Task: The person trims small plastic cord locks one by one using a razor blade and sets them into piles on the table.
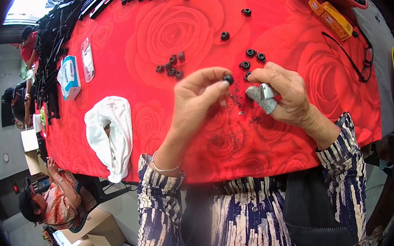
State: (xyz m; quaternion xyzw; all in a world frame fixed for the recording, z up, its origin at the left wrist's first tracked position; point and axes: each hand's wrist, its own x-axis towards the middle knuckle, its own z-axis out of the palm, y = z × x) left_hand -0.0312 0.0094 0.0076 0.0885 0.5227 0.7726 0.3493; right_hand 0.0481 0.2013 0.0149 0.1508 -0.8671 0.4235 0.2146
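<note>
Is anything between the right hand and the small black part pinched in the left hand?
Only a second black part, close against the right hand; I can't tell if it is held. Nothing else visible blocks the way to the small black part in the left hand.

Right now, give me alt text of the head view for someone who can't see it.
The left hand pinches a small black part over a red rose-patterned tablecloth, the right hand beside it. More black parts, a white cloth and glasses lie around.
</note>
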